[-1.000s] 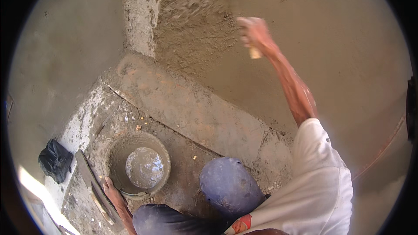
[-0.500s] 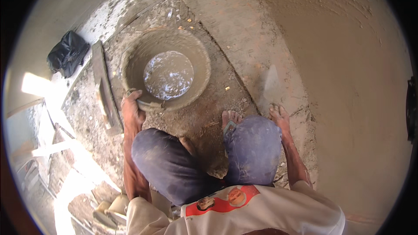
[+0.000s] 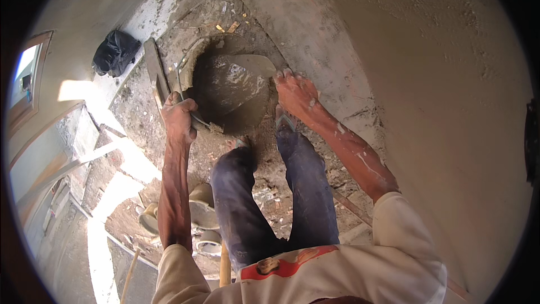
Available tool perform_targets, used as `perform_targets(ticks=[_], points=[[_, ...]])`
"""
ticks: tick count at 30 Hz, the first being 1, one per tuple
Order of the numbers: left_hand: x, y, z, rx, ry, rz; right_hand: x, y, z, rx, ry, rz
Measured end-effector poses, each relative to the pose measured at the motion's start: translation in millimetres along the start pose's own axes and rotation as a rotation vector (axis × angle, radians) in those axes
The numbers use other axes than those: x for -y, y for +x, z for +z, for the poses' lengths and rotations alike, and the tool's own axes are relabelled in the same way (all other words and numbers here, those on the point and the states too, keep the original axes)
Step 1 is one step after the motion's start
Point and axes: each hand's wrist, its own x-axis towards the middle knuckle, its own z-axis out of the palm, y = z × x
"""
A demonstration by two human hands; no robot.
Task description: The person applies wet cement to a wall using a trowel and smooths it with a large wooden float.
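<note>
Left hand (image 3: 180, 116) tight on one mortar bucket (image 3: 190, 71), right hand (image 3: 296, 92) around one trowel (image 3: 259, 65), one black plastic bag (image 3: 116, 53) nearby.

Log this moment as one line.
left hand: gripping bucket rim | right hand: holding trowel at bucket mouth | wet grey mix: inside bucket | black bag: left of bucket

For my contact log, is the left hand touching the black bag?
No: the left hand holds the bucket, apart from the bag.

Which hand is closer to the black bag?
Left. The left hand grips the bucket on its left side, the side toward the black bag; the right hand is farther away, at the bucket's right side.
</note>
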Motion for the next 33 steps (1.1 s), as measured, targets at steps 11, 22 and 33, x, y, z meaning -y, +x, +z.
perform_targets(ticks=[11,22,33], points=[[-182,-230,10,-0.065,0.103,-0.008,53,-99,-167,0.433,0.233,-0.341],[-219,-375,-35,-0.242,-0.215,-0.101,82,-208,-408,0.297,0.615,-0.148],[-223,-376,-20,-0.309,-0.255,-0.063,-70,-207,-629,-0.566,0.284,0.546]])
